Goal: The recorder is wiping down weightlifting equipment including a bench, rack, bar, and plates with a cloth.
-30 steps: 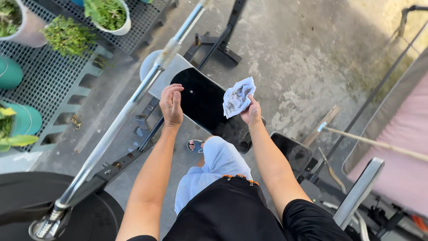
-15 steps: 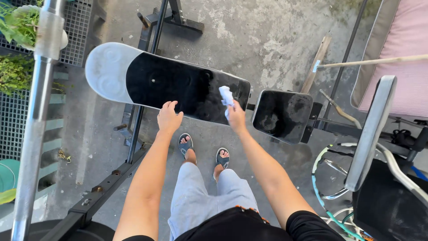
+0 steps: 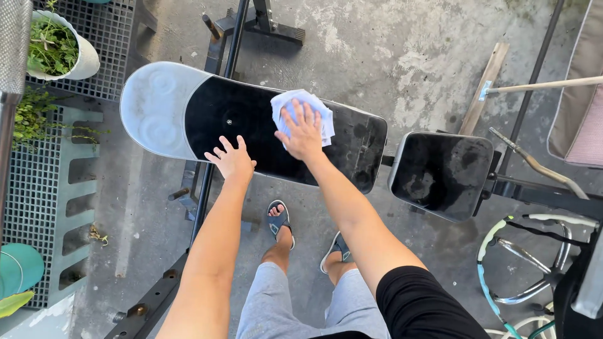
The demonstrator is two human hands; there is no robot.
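Right hand (image 3: 303, 130), fingers spread, presses the white cloth (image 3: 300, 108) flat on the black surface (image 3: 251, 125); left hand (image 3: 232, 158) braces open-fingered beside. On that glossy, wet-looking padding, the bracing hand could slide.

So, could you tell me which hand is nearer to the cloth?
Right. The right hand lies flat on the cloth, pressing it to the bench pad; the left hand rests on the pad's near edge, apart from it.
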